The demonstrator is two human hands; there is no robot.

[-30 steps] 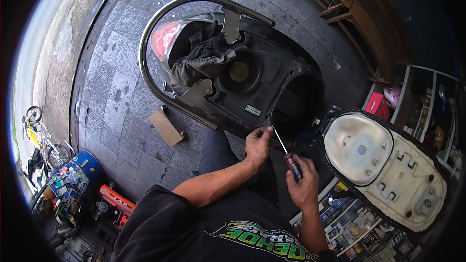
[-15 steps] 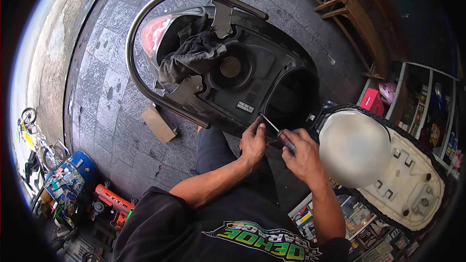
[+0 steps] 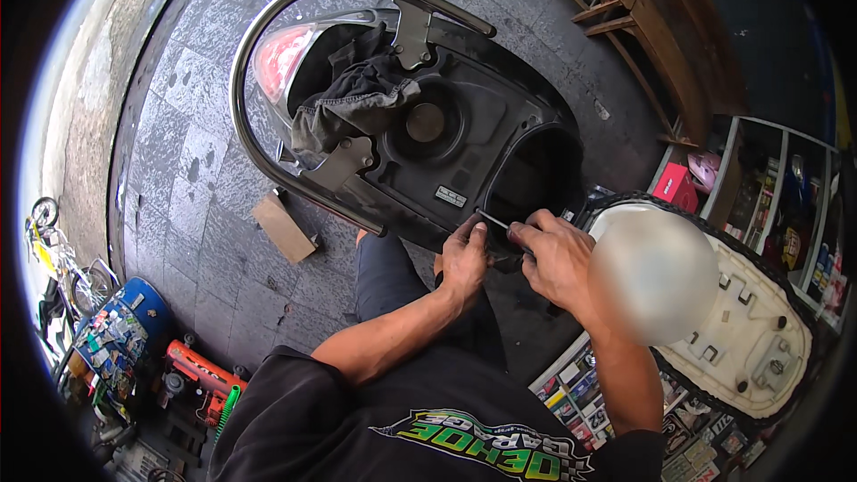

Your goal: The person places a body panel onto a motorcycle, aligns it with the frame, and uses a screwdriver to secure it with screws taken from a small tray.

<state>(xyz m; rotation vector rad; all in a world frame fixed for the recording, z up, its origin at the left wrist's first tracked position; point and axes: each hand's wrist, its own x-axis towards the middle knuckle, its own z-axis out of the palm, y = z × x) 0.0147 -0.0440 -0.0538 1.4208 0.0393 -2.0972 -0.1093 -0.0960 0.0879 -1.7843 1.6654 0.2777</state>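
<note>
My right hand is closed round the handle of a screwdriver, and the palm and fingers cover most of that handle. The metal shaft runs left to the near rim of the storage opening on a black scooter body. By the screwdriver's tip, my left hand has its thumb and fingers pressed together at the rim; whatever they pinch is hidden. A dark crumpled cloth lies on the scooter's tail, inside a chrome grab rail and beside the red and clear tail light.
Right of my hands, the scooter's seat is flipped open, pale underside up, with a blurred round pale shape over it. A cardboard piece lies on the tiled floor. Lower left are a blue drum and an orange-red jack-like tool. Shelves stand right.
My right hand has shifted up and forward along the screwdriver and turned, covering the dark red and grey handle that showed before. My left hand stays at the rim.
</note>
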